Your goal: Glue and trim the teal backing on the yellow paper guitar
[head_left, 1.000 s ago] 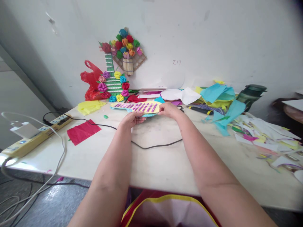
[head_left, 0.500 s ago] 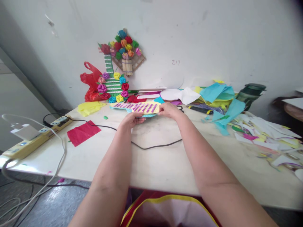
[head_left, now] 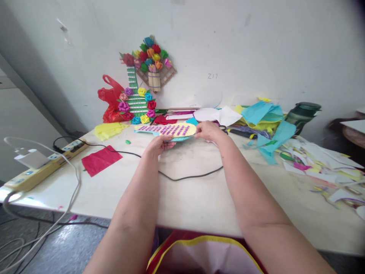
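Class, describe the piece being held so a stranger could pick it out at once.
On the pale table, look just in front of the paper-flower display leaning on the wall. There the left hand grips a long yellow card, the right hand at its right end. Unlike the plain papers around it, it carries rows of small purple strips.

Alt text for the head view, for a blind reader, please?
The left hand holds a yellow card with rows of purple strips above a white table; the right hand touches its right end. Coloured paper scraps lie at right.
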The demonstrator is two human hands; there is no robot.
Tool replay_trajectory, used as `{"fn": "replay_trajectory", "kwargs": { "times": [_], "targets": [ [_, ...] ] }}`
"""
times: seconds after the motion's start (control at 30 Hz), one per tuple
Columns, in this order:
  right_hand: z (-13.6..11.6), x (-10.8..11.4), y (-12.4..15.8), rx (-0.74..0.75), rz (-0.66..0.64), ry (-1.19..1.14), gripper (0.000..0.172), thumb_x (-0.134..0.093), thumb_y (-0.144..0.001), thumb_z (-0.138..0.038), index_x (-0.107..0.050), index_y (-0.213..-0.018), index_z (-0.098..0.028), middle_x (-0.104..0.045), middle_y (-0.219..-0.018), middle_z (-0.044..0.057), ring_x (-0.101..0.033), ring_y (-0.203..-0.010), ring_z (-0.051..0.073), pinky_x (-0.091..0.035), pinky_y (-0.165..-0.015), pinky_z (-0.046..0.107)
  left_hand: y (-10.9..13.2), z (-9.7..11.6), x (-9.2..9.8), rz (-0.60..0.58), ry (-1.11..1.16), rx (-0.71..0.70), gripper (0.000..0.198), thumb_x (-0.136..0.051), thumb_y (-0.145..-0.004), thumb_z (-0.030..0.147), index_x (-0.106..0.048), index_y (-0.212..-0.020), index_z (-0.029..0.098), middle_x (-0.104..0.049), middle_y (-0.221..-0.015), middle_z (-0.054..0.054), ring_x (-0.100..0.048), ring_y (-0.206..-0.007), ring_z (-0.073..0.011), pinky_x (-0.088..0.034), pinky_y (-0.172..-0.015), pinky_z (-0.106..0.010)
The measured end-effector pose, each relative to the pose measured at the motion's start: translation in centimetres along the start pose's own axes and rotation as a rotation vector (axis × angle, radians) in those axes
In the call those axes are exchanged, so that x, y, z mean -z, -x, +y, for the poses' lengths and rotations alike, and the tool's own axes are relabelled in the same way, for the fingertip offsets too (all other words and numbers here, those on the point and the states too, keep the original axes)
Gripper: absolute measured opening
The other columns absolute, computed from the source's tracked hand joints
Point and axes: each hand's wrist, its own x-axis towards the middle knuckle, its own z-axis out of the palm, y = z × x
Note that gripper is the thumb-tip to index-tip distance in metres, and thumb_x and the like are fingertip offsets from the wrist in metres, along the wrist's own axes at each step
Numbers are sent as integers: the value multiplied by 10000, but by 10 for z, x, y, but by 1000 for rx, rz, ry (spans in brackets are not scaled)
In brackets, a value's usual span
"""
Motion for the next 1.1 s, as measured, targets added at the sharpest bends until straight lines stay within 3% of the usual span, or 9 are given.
{"fn": "replay_trajectory", "kwargs": {
  "times": [0.27, 0.57, 0.9, 1.1],
  "targets": [
    [1, -7, -5, 71, -51, -150, 112, -657, -649, -278, -677, -704, -183, -646, -704, -3, -544, -632, 113, -330, -538, 207, -1, 0, 1, -7, -7, -4, 198, -522, -708, 16, -583, -889, 67, -646, -625, -90, -641, -529, -157, -541, -505, -230],
    [-4, -27, -14, 139, -27, -113, 104, -653, -662, -272, -681, -717, -188, -656, -745, -6, -542, -700, 121, -334, -562, 203, -1, -1, 2, -13, 6, 7, 182, -525, -708, 18, -584, -870, 74, -645, -617, -91, -643, -523, -169, -545, -505, -240],
    [-7, -28, -13, 58, -28, 1, 125, -651, -693, -317, -687, -769, -225, -657, -818, 17, -562, -758, 161, -348, -588, 231, 1, 0, -2, 5, -22, 23, 199, -525, -706, 8, -579, -888, 70, -644, -609, -89, -643, -514, -171, -540, -494, -238],
    [-9, -10, -6, 35, -8, 77, 112, -638, -696, -285, -689, -764, -211, -663, -832, 47, -576, -771, 181, -361, -611, 246, -1, -1, 0, 17, 8, 28, 217, -540, -708, 13, -591, -912, 69, -645, -607, -84, -644, -511, -174, -544, -491, -242]
  ]
}}
